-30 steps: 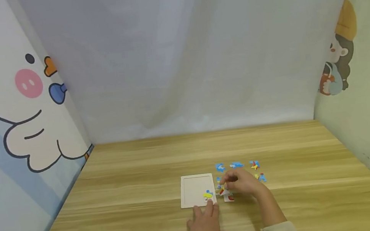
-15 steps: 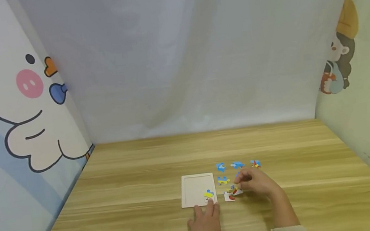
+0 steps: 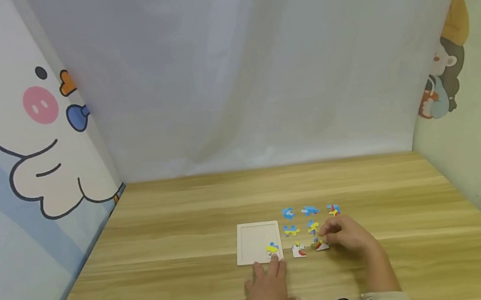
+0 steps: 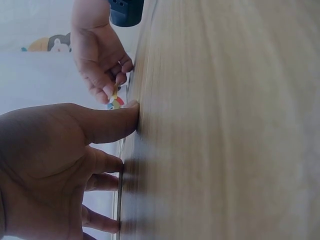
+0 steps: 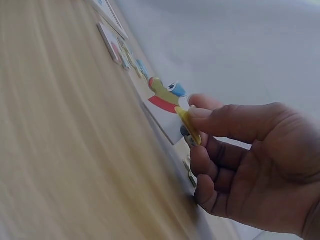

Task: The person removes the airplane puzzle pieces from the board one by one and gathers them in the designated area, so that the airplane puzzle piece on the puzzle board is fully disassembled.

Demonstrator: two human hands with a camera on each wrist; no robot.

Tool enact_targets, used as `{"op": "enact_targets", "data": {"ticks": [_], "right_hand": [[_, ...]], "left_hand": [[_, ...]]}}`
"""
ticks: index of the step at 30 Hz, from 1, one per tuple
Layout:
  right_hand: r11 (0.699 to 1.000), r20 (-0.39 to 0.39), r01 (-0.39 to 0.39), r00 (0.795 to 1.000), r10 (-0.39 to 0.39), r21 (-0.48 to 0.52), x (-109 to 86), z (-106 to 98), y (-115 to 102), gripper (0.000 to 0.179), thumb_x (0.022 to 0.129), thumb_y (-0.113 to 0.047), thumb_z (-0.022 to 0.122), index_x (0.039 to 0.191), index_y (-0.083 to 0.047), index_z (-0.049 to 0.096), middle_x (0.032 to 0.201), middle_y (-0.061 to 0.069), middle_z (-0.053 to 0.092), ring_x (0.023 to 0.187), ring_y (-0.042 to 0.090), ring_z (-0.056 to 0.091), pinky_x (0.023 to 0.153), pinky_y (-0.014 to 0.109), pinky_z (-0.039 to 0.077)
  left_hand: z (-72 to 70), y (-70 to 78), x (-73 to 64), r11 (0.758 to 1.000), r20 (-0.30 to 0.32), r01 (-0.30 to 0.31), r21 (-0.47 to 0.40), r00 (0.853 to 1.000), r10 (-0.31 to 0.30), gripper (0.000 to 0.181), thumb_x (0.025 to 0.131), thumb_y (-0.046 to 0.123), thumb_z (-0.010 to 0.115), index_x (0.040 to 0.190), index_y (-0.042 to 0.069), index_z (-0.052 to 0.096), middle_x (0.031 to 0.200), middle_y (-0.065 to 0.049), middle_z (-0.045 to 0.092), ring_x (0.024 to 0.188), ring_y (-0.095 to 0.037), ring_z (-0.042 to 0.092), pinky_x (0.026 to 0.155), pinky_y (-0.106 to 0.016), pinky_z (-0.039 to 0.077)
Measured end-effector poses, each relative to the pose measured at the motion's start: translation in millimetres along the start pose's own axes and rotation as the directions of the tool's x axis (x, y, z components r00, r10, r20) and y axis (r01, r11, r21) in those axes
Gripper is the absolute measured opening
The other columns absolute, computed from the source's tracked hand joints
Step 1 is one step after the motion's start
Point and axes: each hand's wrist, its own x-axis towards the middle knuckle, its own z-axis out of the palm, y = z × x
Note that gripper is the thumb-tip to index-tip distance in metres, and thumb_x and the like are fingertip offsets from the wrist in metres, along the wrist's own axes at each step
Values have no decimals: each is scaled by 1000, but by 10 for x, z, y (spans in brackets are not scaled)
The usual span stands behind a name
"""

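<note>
My right hand (image 3: pixel 345 233) pinches a jigsaw piece (image 5: pixel 167 112) between thumb and fingers. White, red, yellow and blue show on the piece, which is tilted close over the table in the right wrist view. My left hand (image 3: pixel 266 289) lies with fingers stretched toward the near edge of a square wooden puzzle tray (image 3: pixel 251 241), its fingertips right at the rim. One blue and yellow piece (image 3: pixel 272 248) sits in the tray's near right corner, partly covered by a finger. In the left wrist view the left thumb (image 4: pixel 115 124) presses the tabletop.
Right of the tray, loose pieces lie in rough rows: a white and red piece (image 3: pixel 299 251), a yellow and blue piece (image 3: pixel 291 231), another (image 3: pixel 313 226), and several blue ones at the back (image 3: pixel 309 210). A pale curtain (image 3: pixel 232 81) hangs behind the wooden table (image 3: pixel 168 259).
My right hand has moved right, away from the tray, with the pinched piece, uncovering pieces it hid before. My left hand has stayed at the tray's near edge.
</note>
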Motion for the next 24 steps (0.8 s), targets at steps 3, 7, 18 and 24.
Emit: {"op": "enact_targets", "data": {"ticks": [3,7,18,24], "right_hand": [[1000,-10,2,1000,-2,5,2,-20,5,8,79,5,64,87,5,63,86,8,59,75,18,52,63,27,46],[1000,-22,-17,1000,16,-15,-9,-15,11,10,77,4,66,86,5,64,84,7,58,76,18,52,65,28,46],[999,-4,-4,1000,4,-41,-15,33,45,8,75,9,63,82,8,63,74,8,59,66,16,52,58,26,45],[994,-38,-58,998,55,-88,2,52,32,10,75,7,63,84,4,65,74,4,58,68,16,52,60,29,46]], "left_hand": [[-10,6,7,1000,0,2,0,1000,-2,83,74,49,71,140,8,40,146,-9,32,126,-49,27,87,-65,35],[-18,6,13,1000,10,7,-3,1000,-7,83,74,48,71,140,8,40,146,-9,32,126,-49,27,88,-66,34],[4,14,30,1000,21,0,-11,1000,0,84,74,48,72,140,8,40,146,-10,32,126,-50,26,86,-67,33],[19,-5,23,1000,15,4,-19,1000,-4,83,74,48,72,140,8,41,146,-10,32,126,-50,26,88,-67,32]]}}
